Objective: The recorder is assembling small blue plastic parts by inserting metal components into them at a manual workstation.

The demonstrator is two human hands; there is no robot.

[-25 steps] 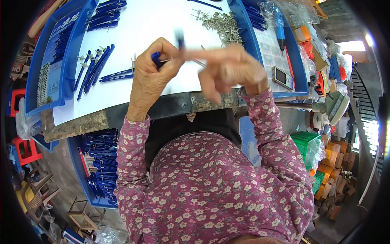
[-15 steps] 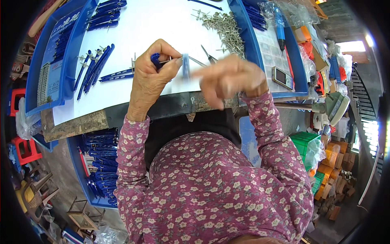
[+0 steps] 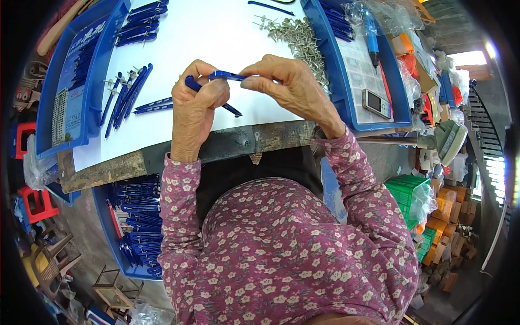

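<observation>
My left hand [image 3: 196,103] grips a blue plastic tool [image 3: 216,103], its long handle poking out to the lower right of the fist. My right hand [image 3: 287,86] pinches a second short blue piece [image 3: 226,76] at its right end and holds it level against the top of the left fist. Both hands hover over the white sheet [image 3: 216,38] on the workbench. Sleeves are purple with a flower print.
A pile of metal pins [image 3: 295,32] lies behind my right hand. Finished blue tools [image 3: 127,92] lie in a row at left. Blue trays [image 3: 70,97] flank the sheet; the right tray [image 3: 403,103] holds a small phone [image 3: 376,103]. A blue bin of parts [image 3: 132,227] sits below the bench edge [image 3: 238,143].
My right hand moved from in front of the bench edge up and left to meet my left hand, bringing a blue piece onto the tool in the left fist.
</observation>
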